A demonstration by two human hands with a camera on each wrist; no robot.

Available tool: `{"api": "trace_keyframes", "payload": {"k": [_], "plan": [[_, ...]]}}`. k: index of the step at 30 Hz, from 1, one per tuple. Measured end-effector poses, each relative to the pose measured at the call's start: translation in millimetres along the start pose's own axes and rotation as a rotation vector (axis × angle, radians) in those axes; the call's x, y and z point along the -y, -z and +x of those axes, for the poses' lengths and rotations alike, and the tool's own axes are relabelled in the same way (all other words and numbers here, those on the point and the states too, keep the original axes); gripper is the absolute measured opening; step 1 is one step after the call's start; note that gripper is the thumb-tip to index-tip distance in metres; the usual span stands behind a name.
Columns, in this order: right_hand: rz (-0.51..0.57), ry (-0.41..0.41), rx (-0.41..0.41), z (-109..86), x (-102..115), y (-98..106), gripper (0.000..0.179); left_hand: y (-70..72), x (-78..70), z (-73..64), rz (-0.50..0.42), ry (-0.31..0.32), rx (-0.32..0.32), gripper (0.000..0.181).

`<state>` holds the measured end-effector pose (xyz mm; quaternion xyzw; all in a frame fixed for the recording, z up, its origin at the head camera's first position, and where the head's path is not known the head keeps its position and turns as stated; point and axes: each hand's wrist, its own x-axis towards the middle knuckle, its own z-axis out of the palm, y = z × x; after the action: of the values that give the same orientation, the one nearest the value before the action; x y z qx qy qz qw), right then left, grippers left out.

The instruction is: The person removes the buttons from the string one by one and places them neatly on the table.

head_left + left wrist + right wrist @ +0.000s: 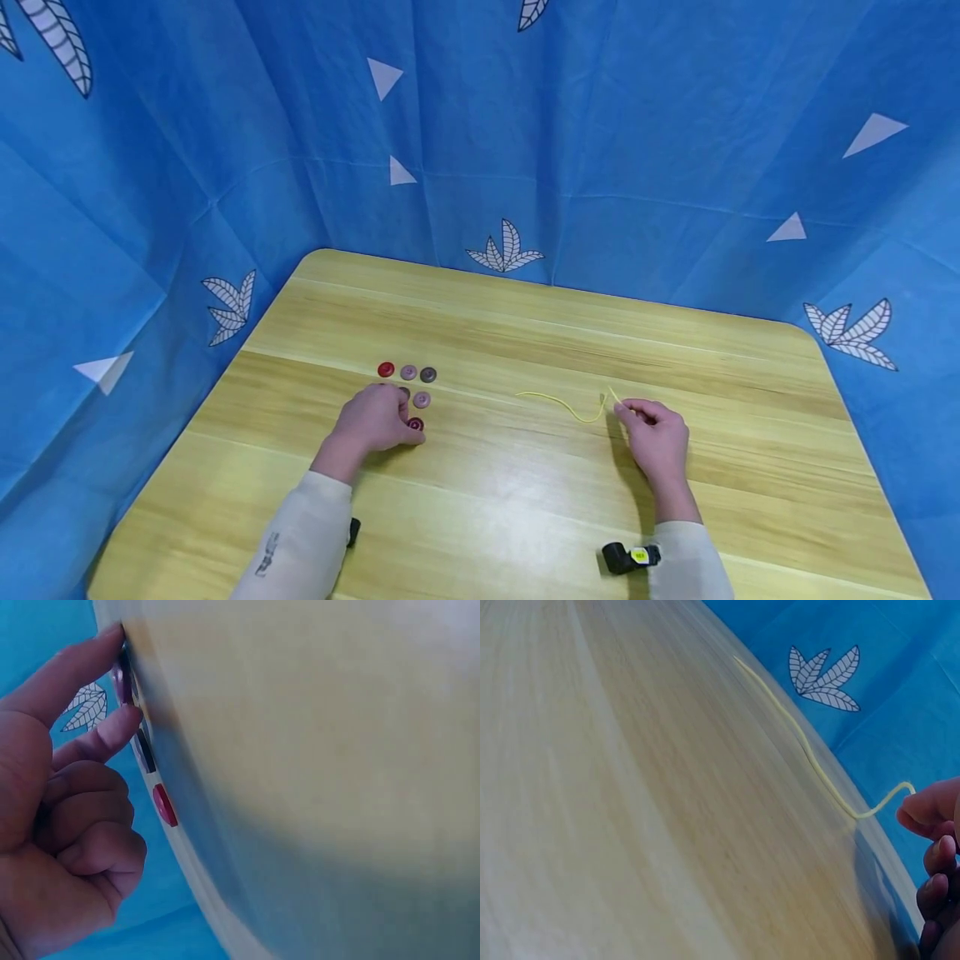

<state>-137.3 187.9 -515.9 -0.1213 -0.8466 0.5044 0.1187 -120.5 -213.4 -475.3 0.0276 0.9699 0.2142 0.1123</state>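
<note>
At the left of the table, my left hand (378, 419) has its thumb and index finger at opposite edges of a dark red button (416, 425), pinching it close to the tabletop. Its other fingers curl into the palm in the left wrist view. Just beyond lie a bright red button (386, 369), a pink button (408, 372), a grey-brown button (428, 375) and a mauve button (422, 400); more are partly hidden by the fingers. My right hand (658, 440) pinches a yellow string (558, 401) near one end, and its length trails leftward over the wood.
The wooden table (495, 517) has rounded far corners. A blue curtain (480, 108) with leaf and triangle prints hangs behind it and along the sides. A black wrist camera (622, 557) sits by the right sleeve.
</note>
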Motion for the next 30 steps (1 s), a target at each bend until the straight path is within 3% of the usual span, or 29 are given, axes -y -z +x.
{"api": "trace_keyframes", "payload": {"k": [8, 19, 23, 30], "plan": [[-0.007, -0.007, 0.013, -0.2, 0.4, 2.3, 0.013, 2.1, 7.4, 1.5, -0.104, 0.023, 0.052, 0.041], [-0.033, -0.005, 0.018, 0.2, -2.7, 4.8, 0.013, 0.3, 5.5, 1.9, -0.134, 0.035, 0.059, 0.038], [-0.097, 0.031, 0.035, 0.0, -2.3, 7.6, 0.012, -0.9, 5.3, 3.1, -0.142, 0.033, 0.059, 0.037], [-0.303, 0.047, 0.093, 0.0, -1.2, 19.0, 0.015, -3.9, 5.9, 5.7, -0.151, 0.031, 0.063, 0.037]]}}
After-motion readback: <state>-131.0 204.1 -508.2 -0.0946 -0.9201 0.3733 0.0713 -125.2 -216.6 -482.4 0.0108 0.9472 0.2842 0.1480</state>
